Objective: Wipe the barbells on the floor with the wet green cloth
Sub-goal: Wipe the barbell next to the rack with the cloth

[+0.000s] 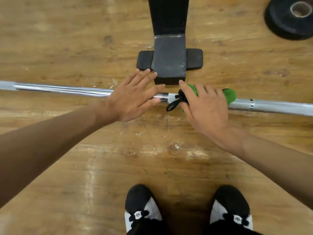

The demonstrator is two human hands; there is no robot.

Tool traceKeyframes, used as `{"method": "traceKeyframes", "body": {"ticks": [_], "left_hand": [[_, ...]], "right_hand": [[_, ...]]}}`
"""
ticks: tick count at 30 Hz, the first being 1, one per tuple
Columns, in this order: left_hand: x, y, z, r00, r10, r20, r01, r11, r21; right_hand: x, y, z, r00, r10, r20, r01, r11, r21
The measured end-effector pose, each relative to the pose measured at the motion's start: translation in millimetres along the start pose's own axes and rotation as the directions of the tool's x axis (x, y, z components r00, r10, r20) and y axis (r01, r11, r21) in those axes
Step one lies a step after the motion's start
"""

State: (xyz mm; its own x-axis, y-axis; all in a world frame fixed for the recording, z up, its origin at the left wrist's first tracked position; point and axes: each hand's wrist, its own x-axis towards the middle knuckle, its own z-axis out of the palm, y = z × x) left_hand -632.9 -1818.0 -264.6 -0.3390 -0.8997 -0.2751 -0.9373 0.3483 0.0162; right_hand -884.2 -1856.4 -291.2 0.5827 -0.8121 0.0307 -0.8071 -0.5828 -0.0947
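The barbell point(59, 89) is laid flat on the wooden floor point(67, 158), running from side to side. It is judged heavy, stiff and smooth, so it is likely to roll under a push rather than lift. The green cloth point(230, 95) is draped over the barbell's middle; it is soft, light and, being wet, likely to slide easily along the metal. It is pressed down by the right hand point(205, 106), whose fingers are spread and only lightly bent; whether the thumb is tucked under cannot be told. A black loop point(174, 103) sticks out of the cloth. Just beside the cloth, the left hand point(133, 97) is laid flat and open on the barbell, steadying it. Just behind the barbell a dark stand foot point(169, 61) is seen, and well beyond it a weight plate point(288, 22).
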Motion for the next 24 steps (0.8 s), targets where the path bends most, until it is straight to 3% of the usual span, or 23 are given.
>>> {"method": "traceKeyframes", "body": {"ticks": [8, 12, 16, 18, 24], "left_hand": [[5.7, 2.0, -20.6, 0.984, 0.033, 0.177, -0.019, 0.997, -0.078], [-15.0, -12.0, -4.0, 0.999, 0.032, -0.041, -0.032, 0.999, -0.015], [-30.4, -23.8, 18.4, 0.981, -0.080, -0.176, 0.082, 0.997, 0.007], [-29.1, -23.9, 25.7, 0.965, -0.068, -0.255, 0.077, 0.997, 0.026], [-25.2, -14.6, 34.0, 0.908, -0.182, -0.377, 0.198, 0.980, 0.003]], "right_hand": [[-4.2, 10.6, -7.7, 1.000, -0.009, 0.028, 0.007, 0.995, 0.098], [-11.4, 18.1, -4.0, 0.999, -0.031, -0.014, 0.031, 0.998, 0.057], [-16.0, 19.2, 0.9, 0.998, -0.039, -0.040, 0.040, 0.999, 0.012], [-16.3, 11.6, 1.3, 0.997, -0.042, -0.064, 0.041, 0.999, -0.018], [24.5, -39.7, 2.6, 0.967, -0.252, -0.036, 0.248, 0.965, -0.084]]}}
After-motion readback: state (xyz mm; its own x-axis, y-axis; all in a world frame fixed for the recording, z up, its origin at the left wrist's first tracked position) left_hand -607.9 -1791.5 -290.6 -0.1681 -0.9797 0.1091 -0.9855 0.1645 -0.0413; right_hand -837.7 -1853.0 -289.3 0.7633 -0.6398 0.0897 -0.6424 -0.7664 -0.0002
